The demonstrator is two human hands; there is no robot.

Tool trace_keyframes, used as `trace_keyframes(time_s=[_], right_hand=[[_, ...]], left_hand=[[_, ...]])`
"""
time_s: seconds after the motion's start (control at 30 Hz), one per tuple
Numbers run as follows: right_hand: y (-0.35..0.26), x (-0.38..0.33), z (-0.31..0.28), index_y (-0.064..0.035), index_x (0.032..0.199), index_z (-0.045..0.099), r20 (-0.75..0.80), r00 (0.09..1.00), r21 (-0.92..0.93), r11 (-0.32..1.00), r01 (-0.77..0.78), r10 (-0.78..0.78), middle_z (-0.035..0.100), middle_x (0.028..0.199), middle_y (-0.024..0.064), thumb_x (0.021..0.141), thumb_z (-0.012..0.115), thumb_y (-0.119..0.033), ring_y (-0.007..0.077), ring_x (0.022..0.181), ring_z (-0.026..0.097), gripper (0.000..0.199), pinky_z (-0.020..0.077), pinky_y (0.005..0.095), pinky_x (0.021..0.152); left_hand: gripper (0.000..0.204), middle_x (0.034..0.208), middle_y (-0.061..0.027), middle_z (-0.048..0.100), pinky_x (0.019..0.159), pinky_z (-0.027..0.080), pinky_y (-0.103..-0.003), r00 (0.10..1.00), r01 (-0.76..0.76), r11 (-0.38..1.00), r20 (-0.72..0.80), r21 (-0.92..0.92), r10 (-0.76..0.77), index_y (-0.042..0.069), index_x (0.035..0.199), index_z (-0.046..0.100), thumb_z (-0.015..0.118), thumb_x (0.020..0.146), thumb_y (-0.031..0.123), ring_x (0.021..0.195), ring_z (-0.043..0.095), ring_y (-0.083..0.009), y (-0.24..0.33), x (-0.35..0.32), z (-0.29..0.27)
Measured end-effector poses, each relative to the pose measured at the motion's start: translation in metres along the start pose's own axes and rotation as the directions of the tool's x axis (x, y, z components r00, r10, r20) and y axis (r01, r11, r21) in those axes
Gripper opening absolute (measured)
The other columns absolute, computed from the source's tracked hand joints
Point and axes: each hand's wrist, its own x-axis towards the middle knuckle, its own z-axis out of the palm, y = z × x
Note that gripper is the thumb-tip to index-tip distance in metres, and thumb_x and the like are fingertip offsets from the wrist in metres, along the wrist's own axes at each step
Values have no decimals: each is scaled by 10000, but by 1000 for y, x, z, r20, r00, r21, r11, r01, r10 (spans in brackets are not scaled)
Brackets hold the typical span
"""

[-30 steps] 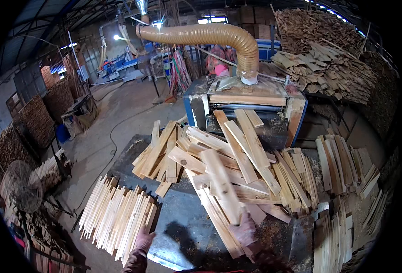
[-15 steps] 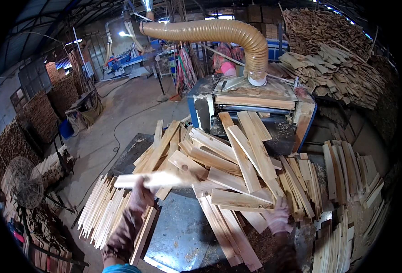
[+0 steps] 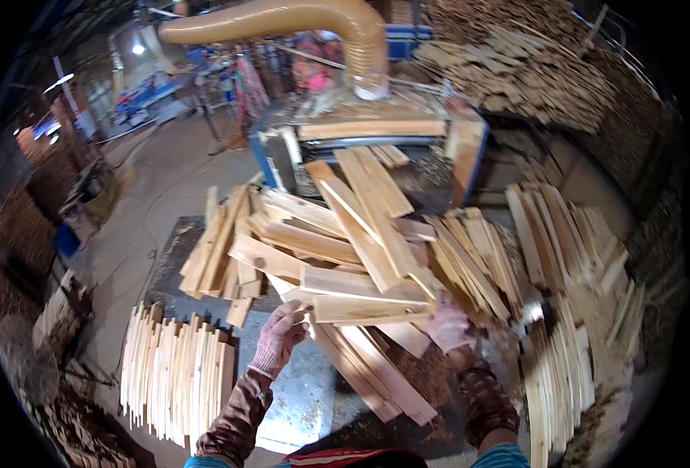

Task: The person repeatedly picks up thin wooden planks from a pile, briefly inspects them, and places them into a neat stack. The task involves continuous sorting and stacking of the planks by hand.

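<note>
Thin wooden boards lie in a loose heap on a dark metal table. My left hand (image 3: 281,335), in a pale knitted glove, has its curled fingertips at the left end of the nearest crosswise wooden board (image 3: 370,310). My right hand (image 3: 449,324), gloved too, closes round the right end of that board, partly hiding it. Longer boards (image 3: 372,378) slant toward me just below. Under my left hand the bare tabletop (image 3: 294,398) shines, with sawdust on it. A neat row of narrow boards (image 3: 175,374) lies left of my left forearm.
Beyond the heap stands a planer-like machine (image 3: 372,117) with a tan ribbed hose (image 3: 275,22) on top. More board stacks (image 3: 560,382) are at the right. A large scrap-wood pile (image 3: 517,74) rises behind. A wire fan (image 3: 29,351) stands at far left.
My left hand has let go of the blurred board it carried at the left and moved right to the crosswise board's end. My right hand stays at its right end. The view has shifted.
</note>
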Motion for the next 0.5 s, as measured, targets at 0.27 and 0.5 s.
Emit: trace_keyframes(time_s=[0.27, 0.5], right_hand=[[-22, -34, -97, -1, 1399, 482, 331, 922, 437, 899, 38, -200, 682, 1111, 269, 938, 449, -627, 372, 936, 703, 778, 566, 510, 805], [-34, 63, -38, -134, 1536, 293, 171, 960, 684, 674, -278, 223, 502, 1457, 193, 827, 664, -550, 406, 1257, 544, 902, 405, 458, 1100]], left_hand=[[301, 1115, -116, 684, 903, 571, -417, 996, 71, 997, 62, 1, -71, 63, 1160, 615, 690, 963, 278, 1020, 684, -240, -52, 12, 61], [521, 1163, -39, 560, 974, 487, -349, 999, -35, 999, 16, 18, 35, 68, 1380, 468, 694, 941, 233, 1033, 560, -146, -85, 81, 116]])
